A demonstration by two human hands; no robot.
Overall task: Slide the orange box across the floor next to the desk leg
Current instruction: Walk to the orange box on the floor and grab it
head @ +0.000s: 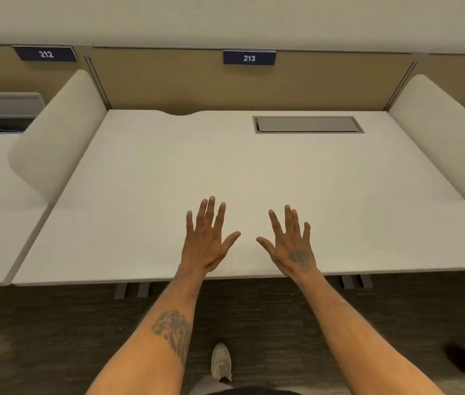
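Both hands held out over the desk (168, 166), backs up, near its front edge; left hand (207, 243) fingers spread, thumb out toward the right hand (291, 246), holding nothing; right hand fingers also spread, thumb pointing at the left, empty, tattoo on its back; the two thumbs close but apart; cannot tell if the palms touch the desk top. Forearms bare, tattoo on the left one. Desk top white; cable hatch (308, 124) set in the desk at the far right; rounded dividers at the desk's left (57, 132) and right (436, 132) sides; tan panel behind the desk with sign 213 (249, 58); sign 212 (46, 54) over the next desk to the left. Desk feet (131, 289) show under the front edge on the left, another pair (355, 281) on the right. Dark carpet (54, 323) in front of the desk; one shoe (220, 362) on it between the arms. Orange box not in view anywhere.
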